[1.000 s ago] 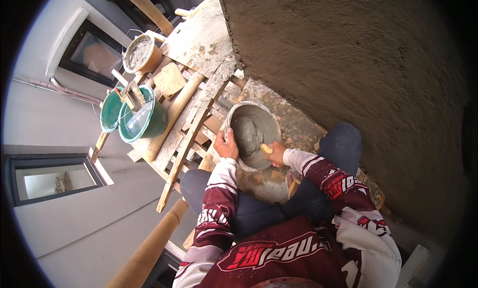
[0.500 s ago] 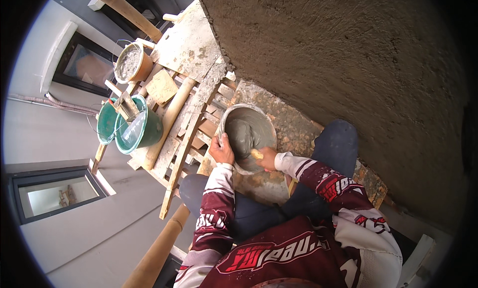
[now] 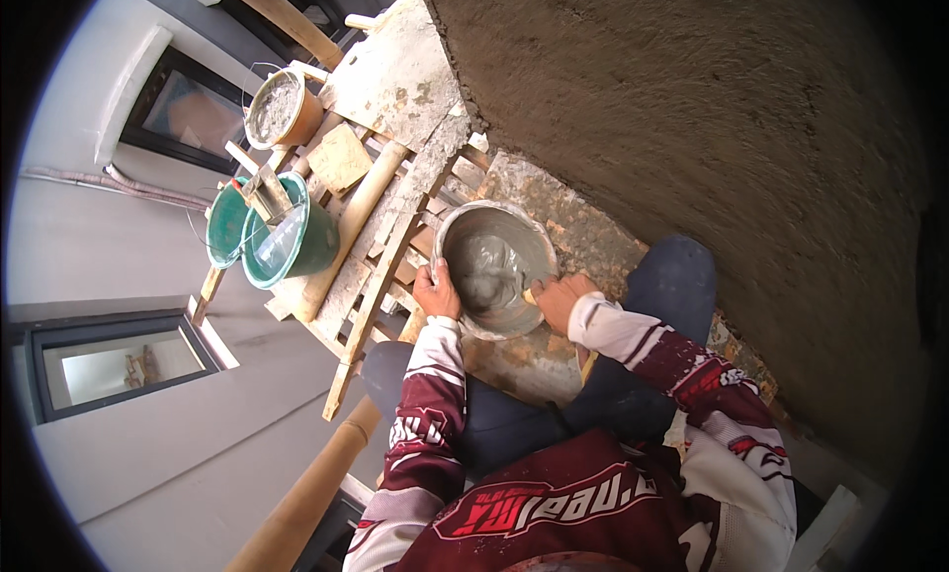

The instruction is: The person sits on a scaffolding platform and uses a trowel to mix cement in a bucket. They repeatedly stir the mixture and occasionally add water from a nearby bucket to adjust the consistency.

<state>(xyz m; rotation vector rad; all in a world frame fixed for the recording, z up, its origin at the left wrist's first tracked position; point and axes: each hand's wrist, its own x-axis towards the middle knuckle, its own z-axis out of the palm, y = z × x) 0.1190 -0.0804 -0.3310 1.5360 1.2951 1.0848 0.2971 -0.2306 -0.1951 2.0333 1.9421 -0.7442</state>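
Note:
A round bucket (image 3: 532, 242) coated in grey residue sits between my bent knees, holding wet grey cement paste (image 3: 486, 265). My left hand (image 3: 437, 291) is closed over its left rim, thumb on top. On the right side of the bucket, my right hand (image 3: 561, 301) grips a tool with a yellowish wooden handle (image 3: 530, 296). Its working end is hidden, so I cannot make out the kind. The paste shows fresh swirls and ridges.
Rough, freshly rendered wall (image 3: 692, 127) rises close on my right. To the left, on bamboo and plank scaffolding, stand green buckets (image 3: 318, 244) with tools across them, an orange bucket (image 3: 304, 123) of mortar and a tan block (image 3: 339, 160). A bamboo pole (image 3: 306, 503) slants at lower left.
My right hand and the tool have shifted right, from over the paste to the bucket's right rim. The paste's surface has a new swirl. My left hand keeps holding the rim.

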